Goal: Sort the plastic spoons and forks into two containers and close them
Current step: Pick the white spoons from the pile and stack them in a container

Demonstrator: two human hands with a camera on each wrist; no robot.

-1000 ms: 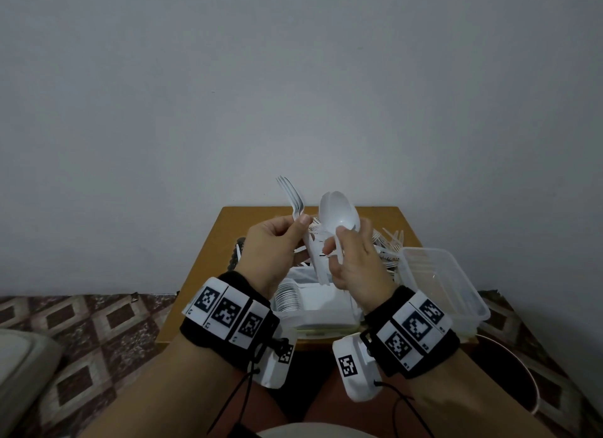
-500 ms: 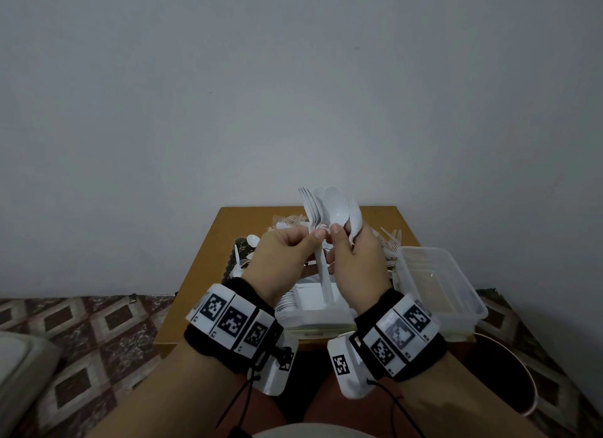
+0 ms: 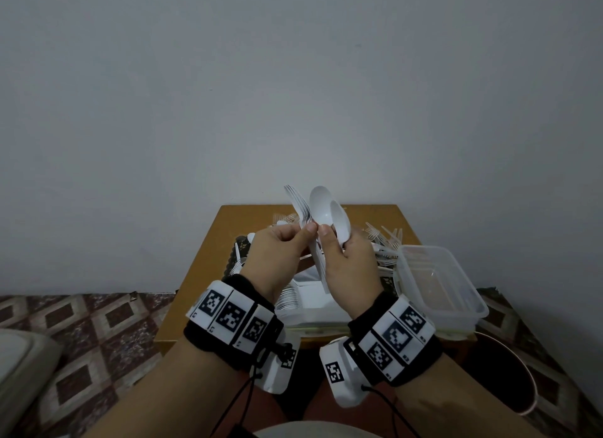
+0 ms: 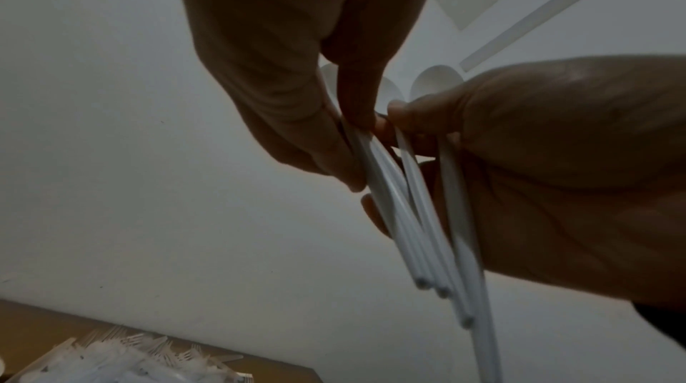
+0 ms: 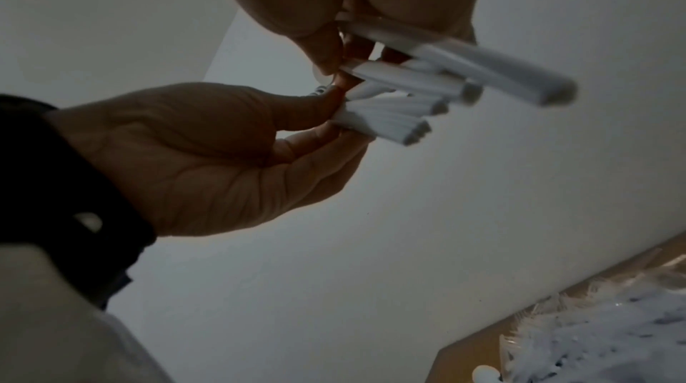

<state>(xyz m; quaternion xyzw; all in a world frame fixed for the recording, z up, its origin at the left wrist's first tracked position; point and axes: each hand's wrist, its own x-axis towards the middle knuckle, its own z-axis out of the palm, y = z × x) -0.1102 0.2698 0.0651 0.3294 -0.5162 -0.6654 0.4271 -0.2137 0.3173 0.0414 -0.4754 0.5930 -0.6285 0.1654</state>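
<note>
Above the table, my left hand (image 3: 295,238) pinches a small bunch of white plastic forks (image 3: 297,205) with the tines up. My right hand (image 3: 339,241) grips several white spoons (image 3: 329,210) with the bowls up, and the two thumbs nearly touch. The white handles (image 4: 408,213) cross between both hands and fan out (image 5: 412,96) in the right wrist view. A white container (image 3: 313,307) holding spoons sits below my hands. An empty clear container (image 3: 456,294) stands at the right.
Loose forks (image 3: 385,238) lie piled at the back of the small brown table (image 3: 215,248), seen also as a pile (image 4: 122,360) in the left wrist view. A plain wall is behind, patterned floor to the left, and a dark bin (image 3: 502,372) at the lower right.
The hands came together: the forks, tilted left a second ago, swung up beside the spoons. Since half a second ago forks and spoons have fanned slightly apart.
</note>
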